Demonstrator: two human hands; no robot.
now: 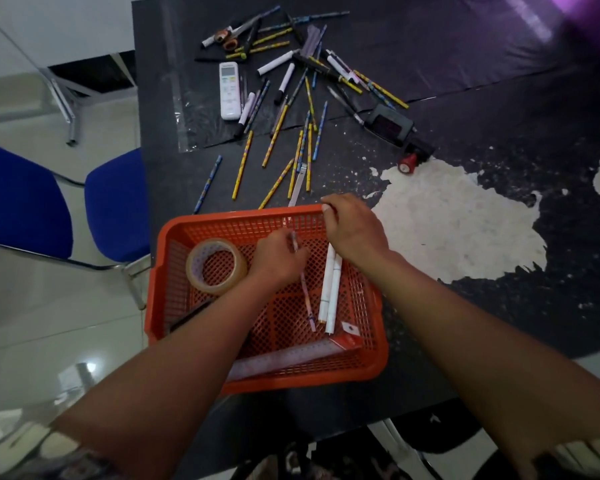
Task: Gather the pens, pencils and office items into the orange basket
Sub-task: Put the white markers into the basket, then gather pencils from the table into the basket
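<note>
The orange basket stands at the near edge of the black table. Inside it lie a roll of clear tape, two white markers, a clear ruler and a dark item by the left wall. My left hand is inside the basket and pinches a purple pencil whose lower end points toward me. My right hand grips the basket's far right rim. Several yellow and blue pencils and white markers lie scattered beyond the basket.
A white remote control, scissors, a black stamp pad and a red-tipped stamp lie among the pens. The table surface is worn white at right. Blue chairs stand to the left.
</note>
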